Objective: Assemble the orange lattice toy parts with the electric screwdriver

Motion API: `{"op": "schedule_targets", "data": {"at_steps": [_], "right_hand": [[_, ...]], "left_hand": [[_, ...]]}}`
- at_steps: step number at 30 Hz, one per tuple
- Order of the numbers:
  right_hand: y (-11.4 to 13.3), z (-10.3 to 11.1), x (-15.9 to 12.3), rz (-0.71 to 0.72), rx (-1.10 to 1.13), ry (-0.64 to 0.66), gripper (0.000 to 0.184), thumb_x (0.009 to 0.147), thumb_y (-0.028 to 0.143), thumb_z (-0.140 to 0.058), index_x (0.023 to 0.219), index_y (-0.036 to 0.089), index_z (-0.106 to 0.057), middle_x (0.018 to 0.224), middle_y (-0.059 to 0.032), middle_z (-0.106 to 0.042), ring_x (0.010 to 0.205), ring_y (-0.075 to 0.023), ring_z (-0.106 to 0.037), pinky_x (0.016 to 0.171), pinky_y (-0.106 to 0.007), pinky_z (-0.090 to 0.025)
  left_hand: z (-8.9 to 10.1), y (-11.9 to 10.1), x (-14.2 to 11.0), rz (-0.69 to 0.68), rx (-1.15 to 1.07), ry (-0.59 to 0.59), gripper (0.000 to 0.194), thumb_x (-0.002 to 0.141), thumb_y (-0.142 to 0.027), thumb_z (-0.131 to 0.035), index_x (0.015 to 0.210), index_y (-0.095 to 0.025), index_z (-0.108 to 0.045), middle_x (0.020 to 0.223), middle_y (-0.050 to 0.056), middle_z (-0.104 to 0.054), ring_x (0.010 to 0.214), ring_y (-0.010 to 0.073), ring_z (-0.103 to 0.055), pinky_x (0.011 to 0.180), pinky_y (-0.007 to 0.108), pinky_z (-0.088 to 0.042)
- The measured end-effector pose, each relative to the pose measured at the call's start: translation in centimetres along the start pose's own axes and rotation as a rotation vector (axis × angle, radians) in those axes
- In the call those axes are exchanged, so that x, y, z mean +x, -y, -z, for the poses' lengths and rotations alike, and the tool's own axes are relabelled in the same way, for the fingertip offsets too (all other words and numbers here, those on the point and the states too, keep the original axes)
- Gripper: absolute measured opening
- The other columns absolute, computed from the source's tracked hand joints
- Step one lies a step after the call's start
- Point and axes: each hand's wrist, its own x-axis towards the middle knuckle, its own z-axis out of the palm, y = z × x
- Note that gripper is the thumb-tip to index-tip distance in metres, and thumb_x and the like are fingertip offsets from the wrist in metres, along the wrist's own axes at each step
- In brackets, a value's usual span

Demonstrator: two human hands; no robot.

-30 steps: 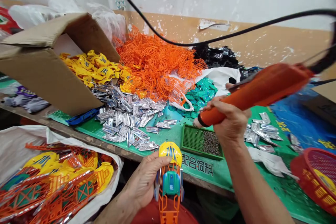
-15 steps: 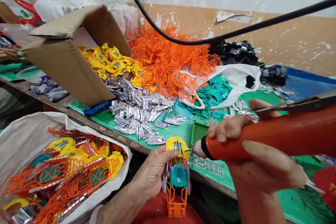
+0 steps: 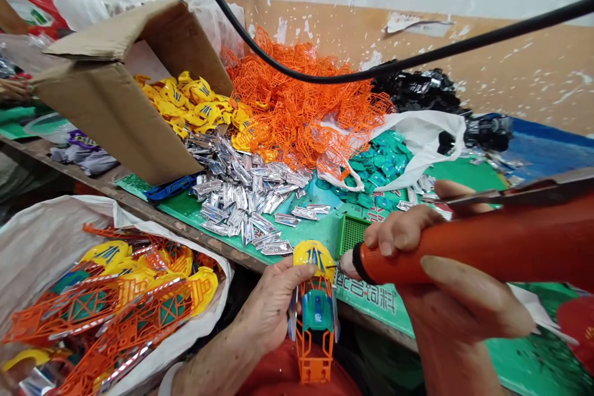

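My left hand pinches a toy vehicle body near its top, thumb on the yellow front piece. The body joins that yellow cap, a green centre panel, silvery side strips and an orange lattice frame, which points down toward my lap. My right hand is wrapped round a red-orange electric screwdriver, held nearly level. Its thin bit meets the right edge of the yellow piece. Whether a screw sits at the tip is too small to tell. Just behind the tip lies a small green mesh basket on the table.
A white sack of assembled bodies stands at lower left. On the green table lie silver strips, orange frames, green panels and a cardboard box spilling yellow pieces. A black cable hangs across the view.
The screwdriver and right hand have shifted very slightly left, with the bit still at the yellow piece. My left hand keeps the same hold, and the view has moved a little.
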Motion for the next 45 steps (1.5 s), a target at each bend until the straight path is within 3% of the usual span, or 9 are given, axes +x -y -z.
{"op": "schedule_targets", "data": {"at_steps": [14,26,31,37,41,45], "right_hand": [[-0.8,-0.3,0.0,-0.018,-0.029,-0.035,0.044,0.070,0.025,-0.077,0.111,0.030,-0.063,0.065,0.0042,-0.061,0.057,-0.0148,-0.058,0.060,-0.034,-0.053],[-1.2,-0.8,-0.6,-0.021,-0.126,-0.022,0.034,0.070,0.020,-0.075,0.099,0.027,-0.059,0.067,0.0064,-0.065,0.057,-0.0141,-0.060,0.064,-0.035,-0.051],[-1.8,-0.5,-0.8,-0.042,-0.132,-0.018,0.040,0.070,0.021,-0.076,0.104,0.028,-0.058,0.069,0.0060,-0.066,0.059,-0.0153,-0.061,0.067,-0.036,-0.050],[-0.9,-0.5,-0.2,-0.019,-0.056,-0.010,0.044,0.067,0.017,-0.073,0.108,0.029,-0.060,0.065,0.0060,-0.063,0.056,-0.0148,-0.059,0.060,-0.034,-0.051],[0.0,0.6,2.6,0.126,-0.085,-0.154,0.033,0.065,0.013,-0.066,0.096,0.024,-0.063,0.060,0.0047,-0.061,0.052,-0.0144,-0.056,0.057,-0.034,-0.050],[-0.7,2.7,6.1,0.259,-0.208,-0.355,0.028,0.059,0.014,-0.069,0.086,0.021,-0.062,0.056,0.0058,-0.058,0.045,-0.0143,-0.054,0.049,-0.032,-0.047]], "left_hand": [[-0.1,0.1,0.0,-0.046,0.038,-0.068,0.024,0.060,-0.025,-0.078,0.077,-0.011,-0.069,0.062,0.002,-0.067,0.046,0.0101,-0.057,0.043,0.020,-0.045],[0.1,0.1,0.0,-0.025,-0.013,-0.029,0.024,0.063,-0.023,-0.078,0.081,-0.011,-0.069,0.063,0.002,-0.067,0.049,0.0098,-0.058,0.046,0.020,-0.046],[0.3,0.2,0.0,-0.035,-0.008,-0.022,0.027,0.062,-0.024,-0.079,0.082,-0.010,-0.069,0.062,0.001,-0.066,0.046,0.0096,-0.056,0.045,0.021,-0.047],[0.3,-0.3,0.0,-0.012,0.000,0.010,0.021,0.066,-0.022,-0.077,0.081,-0.011,-0.068,0.065,0.004,-0.069,0.050,0.0115,-0.060,0.048,0.021,-0.048],[0.4,-1.0,-0.2,0.029,0.073,0.079,0.025,0.067,-0.025,-0.077,0.086,-0.010,-0.069,0.072,0.007,-0.072,0.056,0.0141,-0.064,0.051,0.022,-0.050],[0.4,-1.2,-0.4,0.078,0.172,0.133,0.027,0.066,-0.026,-0.079,0.085,-0.009,-0.071,0.071,0.008,-0.071,0.053,0.0109,-0.061,0.050,0.019,-0.048]]}}
